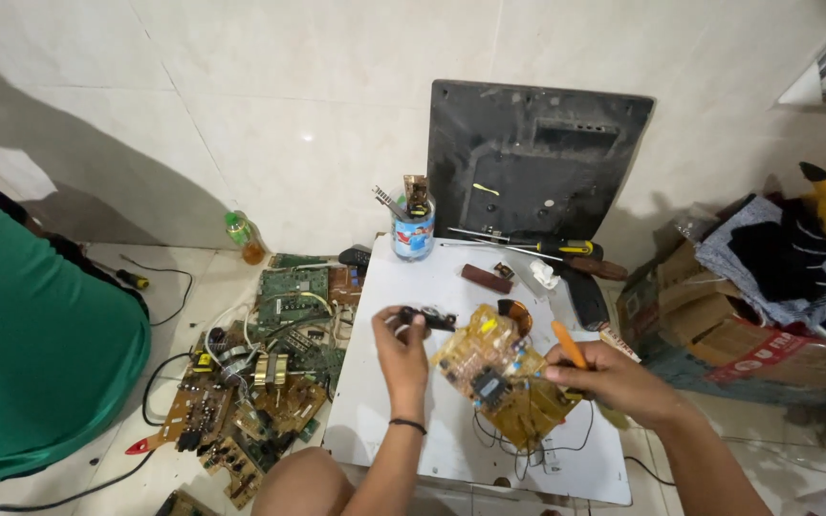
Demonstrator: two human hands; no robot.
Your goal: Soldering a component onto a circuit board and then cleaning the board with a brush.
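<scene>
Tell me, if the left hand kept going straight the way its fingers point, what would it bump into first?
The left hand holds a small black part and points up the white board. It would probably meet the blue cup of tools first, though depth is unclear.

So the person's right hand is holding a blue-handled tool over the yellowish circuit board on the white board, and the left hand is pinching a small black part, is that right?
Not quite. The head view shows the tool in the right hand has an orange handle, not blue. The rest holds: it sits over the yellowish circuit board on the white board, and the left hand pinches a small black part.
</scene>
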